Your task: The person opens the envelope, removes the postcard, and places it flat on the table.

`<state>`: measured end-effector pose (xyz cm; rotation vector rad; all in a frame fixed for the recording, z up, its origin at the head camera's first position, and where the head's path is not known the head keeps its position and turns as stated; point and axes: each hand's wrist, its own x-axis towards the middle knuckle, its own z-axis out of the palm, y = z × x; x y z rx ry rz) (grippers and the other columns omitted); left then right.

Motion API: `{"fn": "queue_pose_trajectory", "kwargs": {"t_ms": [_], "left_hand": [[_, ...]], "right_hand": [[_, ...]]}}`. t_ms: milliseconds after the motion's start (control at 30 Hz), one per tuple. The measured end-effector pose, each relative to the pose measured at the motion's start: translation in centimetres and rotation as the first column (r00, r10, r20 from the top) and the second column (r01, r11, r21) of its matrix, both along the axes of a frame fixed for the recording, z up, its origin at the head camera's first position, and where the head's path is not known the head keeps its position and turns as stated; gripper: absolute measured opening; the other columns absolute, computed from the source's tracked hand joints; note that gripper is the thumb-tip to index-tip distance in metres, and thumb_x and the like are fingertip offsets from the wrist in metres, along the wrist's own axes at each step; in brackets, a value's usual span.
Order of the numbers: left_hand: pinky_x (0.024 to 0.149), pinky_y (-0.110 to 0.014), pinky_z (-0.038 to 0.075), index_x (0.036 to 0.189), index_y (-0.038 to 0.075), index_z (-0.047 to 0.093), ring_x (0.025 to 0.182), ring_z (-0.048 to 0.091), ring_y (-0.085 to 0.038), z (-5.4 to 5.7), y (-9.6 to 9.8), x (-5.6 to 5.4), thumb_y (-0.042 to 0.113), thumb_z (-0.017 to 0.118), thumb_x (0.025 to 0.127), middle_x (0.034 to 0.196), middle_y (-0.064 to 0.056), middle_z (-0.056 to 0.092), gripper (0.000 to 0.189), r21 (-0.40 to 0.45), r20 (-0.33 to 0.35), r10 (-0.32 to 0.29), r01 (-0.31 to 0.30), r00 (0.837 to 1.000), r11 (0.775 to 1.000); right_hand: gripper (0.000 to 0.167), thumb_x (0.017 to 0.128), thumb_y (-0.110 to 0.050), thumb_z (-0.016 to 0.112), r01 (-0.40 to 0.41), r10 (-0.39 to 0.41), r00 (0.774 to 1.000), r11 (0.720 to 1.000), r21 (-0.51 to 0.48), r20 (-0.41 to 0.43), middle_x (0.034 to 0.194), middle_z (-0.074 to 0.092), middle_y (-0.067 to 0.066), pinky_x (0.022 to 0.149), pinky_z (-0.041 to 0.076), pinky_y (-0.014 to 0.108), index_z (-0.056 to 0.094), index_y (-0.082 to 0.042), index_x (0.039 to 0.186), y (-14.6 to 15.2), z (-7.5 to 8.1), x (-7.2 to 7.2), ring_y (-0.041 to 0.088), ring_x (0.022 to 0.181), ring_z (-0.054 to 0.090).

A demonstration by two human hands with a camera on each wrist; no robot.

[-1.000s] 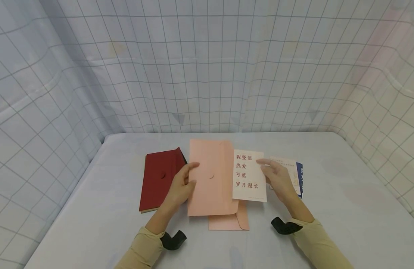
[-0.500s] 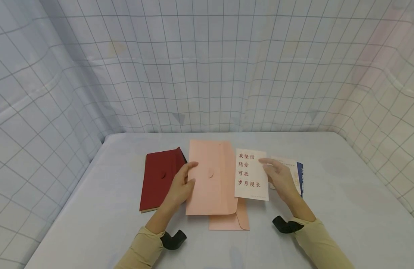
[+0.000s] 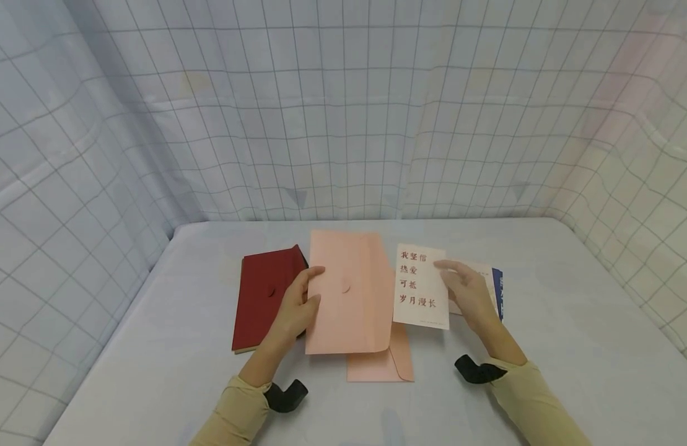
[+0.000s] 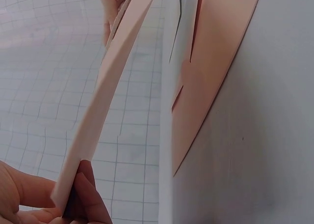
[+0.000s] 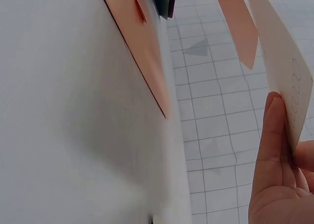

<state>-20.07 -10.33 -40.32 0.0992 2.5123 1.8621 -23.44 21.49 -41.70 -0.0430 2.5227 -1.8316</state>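
Note:
A pink envelope point(image 3: 343, 303) is held up over the table by my left hand point(image 3: 295, 310), which pinches its left edge between thumb and fingers. In the left wrist view the same envelope point(image 4: 108, 96) shows edge-on, clear of the tabletop. My right hand point(image 3: 468, 294) pinches a white card point(image 3: 421, 288) with red Chinese characters by its right edge, just right of the envelope. The right wrist view shows the back of the card point(image 5: 284, 67) and the thumb and fingers on either side of it. A second pink envelope point(image 3: 376, 368) lies on the table below the raised one, partly hidden by it.
A dark red notebook or envelope-like folder point(image 3: 265, 297) lies left of my left hand. Behind my right hand lie more printed cards point(image 3: 497, 291), white and blue. The white table point(image 3: 572, 347) is enclosed by grid-patterned white cloth point(image 3: 365, 124).
The raised envelope has drifted slightly left and the white card slightly right and up, so a narrow gap now shows between them. Both hands keep their pinch.

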Motion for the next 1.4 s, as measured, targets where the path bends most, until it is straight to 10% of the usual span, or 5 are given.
{"fn": "queue_pose_trajectory", "kwargs": {"t_ms": [233,1400], "left_hand": [[0.09,-0.036,0.048,0.138,0.014,0.041,0.116,0.052,-0.027,0.3,-0.3,0.0,-0.005,0.041,0.092,0.141,-0.016,0.044,0.05,-0.002,0.006,0.0,0.0,1.0,1.0],[0.089,-0.032,0.046,0.139,0.017,0.04,0.116,0.051,-0.027,1.5,-2.2,-0.6,-0.003,0.039,0.093,0.145,-0.012,0.041,0.05,0.01,0.057,0.075,-0.076,0.996,0.997]], "right_hand": [[0.042,0.1,-0.033,0.04,0.035,-0.036,0.999,0.999,0.006,0.019,0.141,0.047,0.01,0.088,0.049,0.017,0.047,-0.014,0.136,0.3,-0.2,-0.4,0.018,0.119,0.053],[0.043,0.101,-0.031,0.038,0.057,-0.058,0.998,0.998,0.007,0.019,0.139,0.048,0.015,0.081,0.049,0.012,0.044,-0.012,0.138,1.4,0.3,-0.3,-0.003,0.1,0.056]]}}
